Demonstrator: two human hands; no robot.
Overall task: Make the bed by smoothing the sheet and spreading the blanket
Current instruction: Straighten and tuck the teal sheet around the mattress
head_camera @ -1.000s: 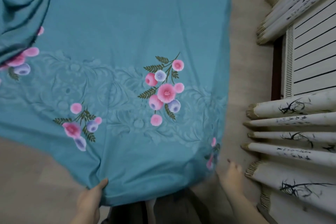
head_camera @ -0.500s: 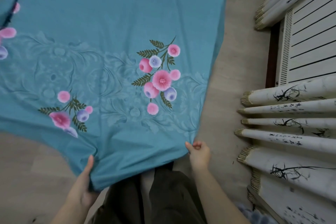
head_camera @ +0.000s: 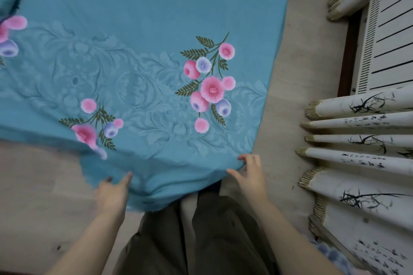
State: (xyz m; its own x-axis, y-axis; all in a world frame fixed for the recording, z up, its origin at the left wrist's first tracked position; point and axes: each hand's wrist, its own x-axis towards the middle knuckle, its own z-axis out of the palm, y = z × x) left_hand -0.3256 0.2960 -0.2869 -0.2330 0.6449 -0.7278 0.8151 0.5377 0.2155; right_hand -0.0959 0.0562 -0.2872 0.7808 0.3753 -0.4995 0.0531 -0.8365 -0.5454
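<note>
A teal sheet (head_camera: pixel 138 35) printed with pink and lilac flowers lies spread out ahead of me and fills most of the head view. Its near edge hangs just in front of my legs, and the left part of that edge is blurred. My left hand (head_camera: pixel 111 194) is at the near edge with its thumb on top of the fabric and its fingers apart. My right hand (head_camera: pixel 249 174) is at the sheet's near right corner, fingers spread, with the fingertips touching the cloth. Neither hand pinches the fabric.
White curtain folds (head_camera: pixel 362 163) with black ink bamboo prints and fringed hems hang at the right, beside a white slatted panel (head_camera: pixel 393 40). A beige surface (head_camera: pixel 299 73) shows to the right of the sheet and at the lower left. My dark olive trousers (head_camera: pixel 201 236) are below.
The sheet came down and towards me. My right hand moved up to its near right corner. Both hands went from gripping the near edge to spread fingers.
</note>
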